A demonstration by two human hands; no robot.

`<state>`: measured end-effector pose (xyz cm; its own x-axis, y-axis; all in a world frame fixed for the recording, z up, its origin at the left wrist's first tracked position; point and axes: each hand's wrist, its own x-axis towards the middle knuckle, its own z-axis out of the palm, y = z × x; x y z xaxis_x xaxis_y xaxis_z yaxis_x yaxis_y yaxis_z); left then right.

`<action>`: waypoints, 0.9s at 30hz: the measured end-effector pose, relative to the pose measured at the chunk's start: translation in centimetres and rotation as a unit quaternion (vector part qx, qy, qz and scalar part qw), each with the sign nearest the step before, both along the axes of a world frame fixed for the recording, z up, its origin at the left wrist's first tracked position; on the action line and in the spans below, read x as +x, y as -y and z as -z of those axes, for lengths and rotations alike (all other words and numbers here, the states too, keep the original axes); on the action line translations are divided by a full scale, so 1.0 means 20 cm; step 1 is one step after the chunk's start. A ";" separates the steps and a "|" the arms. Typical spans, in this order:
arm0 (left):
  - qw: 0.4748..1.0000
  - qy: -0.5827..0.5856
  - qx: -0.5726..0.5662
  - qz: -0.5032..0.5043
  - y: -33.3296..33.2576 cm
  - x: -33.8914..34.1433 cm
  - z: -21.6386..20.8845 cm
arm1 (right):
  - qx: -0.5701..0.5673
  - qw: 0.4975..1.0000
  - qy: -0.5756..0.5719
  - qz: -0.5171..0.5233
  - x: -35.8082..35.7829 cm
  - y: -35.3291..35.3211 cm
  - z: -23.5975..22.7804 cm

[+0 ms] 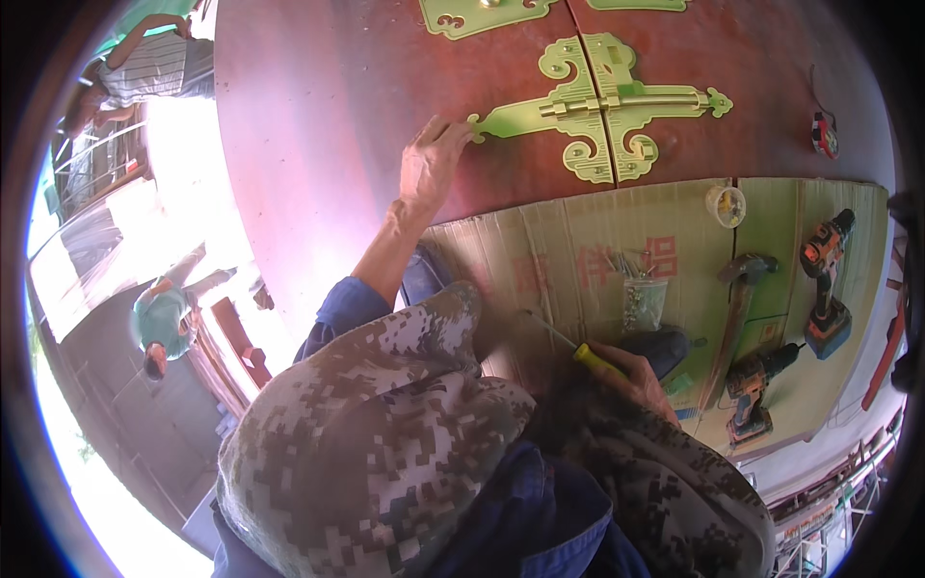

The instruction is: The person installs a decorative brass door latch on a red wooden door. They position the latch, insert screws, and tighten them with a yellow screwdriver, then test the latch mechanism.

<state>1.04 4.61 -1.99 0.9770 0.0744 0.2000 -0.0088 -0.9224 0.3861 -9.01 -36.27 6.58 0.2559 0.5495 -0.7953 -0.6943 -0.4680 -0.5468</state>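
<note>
My left hand reaches up to the left tip of a brass door latch. Its fingers are bent together at that tip; whether they pinch a small part there is hidden. The latch is ornate, with scrolled edges and a long bar, and lies across the seam of two red-brown wooden panels. Lower down, my right hand is closed round the yellow handle of a screwdriver. The screwdriver's shaft points up and left, over the cardboard and away from the latch.
Flattened cardboard bears a small tub, a clear bag of screws, a hammer, and two cordless drills. A tape measure lies on the right panel. Two other people are off to the left.
</note>
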 end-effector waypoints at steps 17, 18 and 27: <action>0.994 0.044 -0.051 -0.082 0.04 -0.02 0.05 | 0.013 0.860 0.470 -0.199 -0.01 -0.06 -0.19; 0.993 0.048 -0.060 -0.088 0.02 -0.04 0.06 | 0.030 0.853 0.480 -0.202 -0.01 -0.09 -0.18; 0.985 0.061 -0.131 -0.091 0.07 -0.05 0.17 | -0.024 0.902 0.398 -0.166 -0.06 -0.07 -0.09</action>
<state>-0.01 3.29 -5.40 0.9125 0.3115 0.2652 0.0872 -0.7815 0.6178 -10.23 -34.94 8.41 0.5851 0.6702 -0.4567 0.0923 -0.6145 -0.7835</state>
